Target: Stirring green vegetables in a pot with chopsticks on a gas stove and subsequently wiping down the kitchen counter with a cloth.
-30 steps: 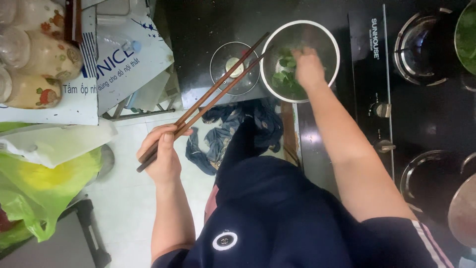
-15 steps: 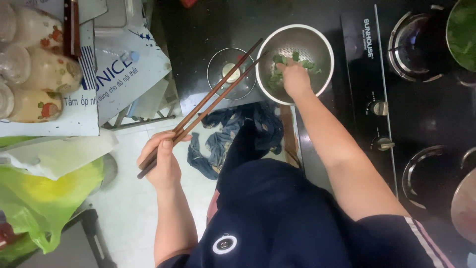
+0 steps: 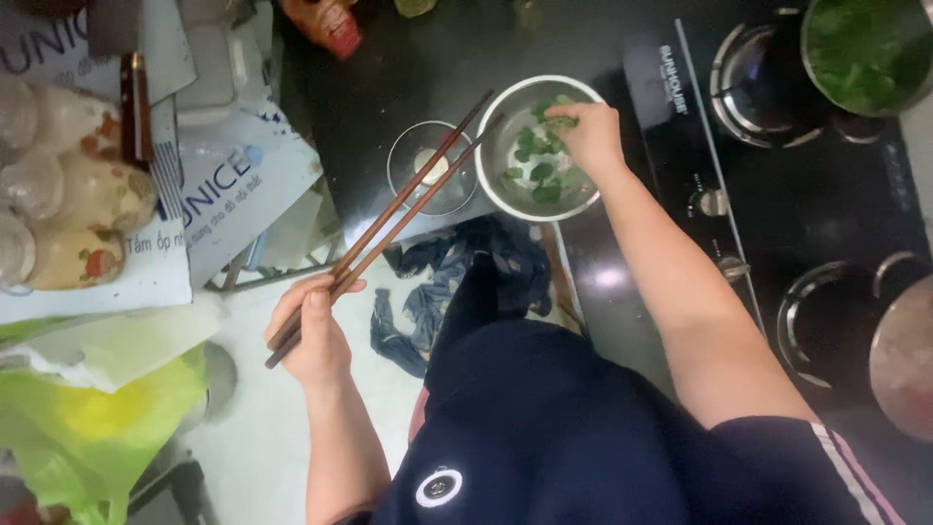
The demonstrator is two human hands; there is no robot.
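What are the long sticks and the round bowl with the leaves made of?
The chopsticks in the left hand look like wood: dull reddish-brown, no shine, though lacquered bamboo could look alike. The bowl that the right hand reaches into looks like metal, probably steel: silver-grey with a thin, bright rim that catches the light. The green leaves lie inside it.

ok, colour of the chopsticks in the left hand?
Reddish-brown chopsticks, left hand; head view.
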